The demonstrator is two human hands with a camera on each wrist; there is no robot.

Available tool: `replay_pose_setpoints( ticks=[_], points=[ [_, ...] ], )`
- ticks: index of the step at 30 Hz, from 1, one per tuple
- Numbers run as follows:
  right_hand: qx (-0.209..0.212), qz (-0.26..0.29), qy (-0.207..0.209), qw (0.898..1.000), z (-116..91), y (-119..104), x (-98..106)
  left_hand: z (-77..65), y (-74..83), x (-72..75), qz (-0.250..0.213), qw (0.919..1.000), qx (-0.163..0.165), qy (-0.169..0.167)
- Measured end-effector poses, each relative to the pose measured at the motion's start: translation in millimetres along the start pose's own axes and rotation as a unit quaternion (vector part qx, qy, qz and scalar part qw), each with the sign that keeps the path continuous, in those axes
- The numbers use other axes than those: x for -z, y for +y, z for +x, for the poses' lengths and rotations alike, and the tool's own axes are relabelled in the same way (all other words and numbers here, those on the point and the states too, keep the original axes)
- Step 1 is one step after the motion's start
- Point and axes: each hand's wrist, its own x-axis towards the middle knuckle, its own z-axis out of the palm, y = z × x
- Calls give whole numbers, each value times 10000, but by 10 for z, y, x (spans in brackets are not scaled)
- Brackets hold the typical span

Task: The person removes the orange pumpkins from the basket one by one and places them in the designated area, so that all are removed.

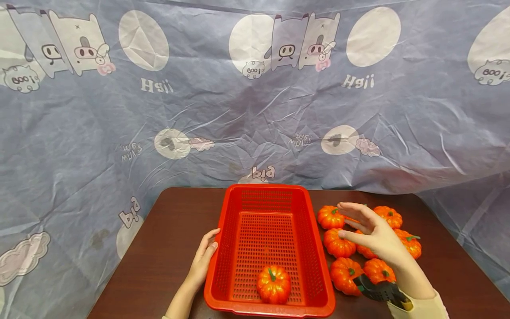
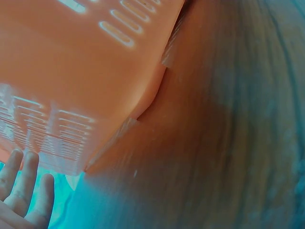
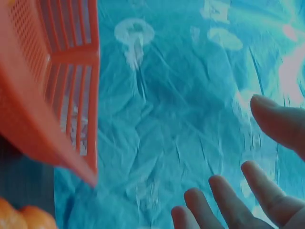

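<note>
A red plastic basket (image 1: 266, 230) with slotted walls stands on the dark table, and one shiny orange pumpkin (image 1: 273, 284) with a green stem sits inside at its near end. My left hand (image 1: 202, 259) touches the basket's left side near the rim; in the left wrist view its fingers (image 2: 29, 183) extend against the slotted wall. Above the pumpkins right of the basket, my right hand (image 1: 374, 232) is held with thumb and fingers spread and nothing between them. Nearest below it are an orange pumpkin (image 1: 338, 243) and another pumpkin (image 1: 330, 217), partly covered by the hand.
Several more pumpkins lie to the right, including a near pumpkin (image 1: 345, 275) and a far pumpkin (image 1: 388, 216). A black strap device (image 1: 378, 289) is at the right wrist. A printed grey-blue cloth (image 1: 255, 110) hangs behind the table (image 1: 159, 257).
</note>
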Motion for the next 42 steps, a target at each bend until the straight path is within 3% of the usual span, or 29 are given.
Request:
replay_pose_setpoints(
  ticks=[7,14,23,29,42],
  points=[
    [72,-396,-695,9968,220,-34,-223,10,-5,0,14,10000,1,1],
    [138,-378,-1512,9877,381,34,-441,13,1,2,11,10000,44,52],
    [349,-360,-2762,9598,504,187,-730,8,0,3,110,9998,113,78],
    [124,-354,-3434,9384,530,269,-860,10,-7,9,66,9999,65,49],
    [-415,-193,-4283,9025,572,471,-1102,14,-9,0,-4,9999,89,93]
  ],
)
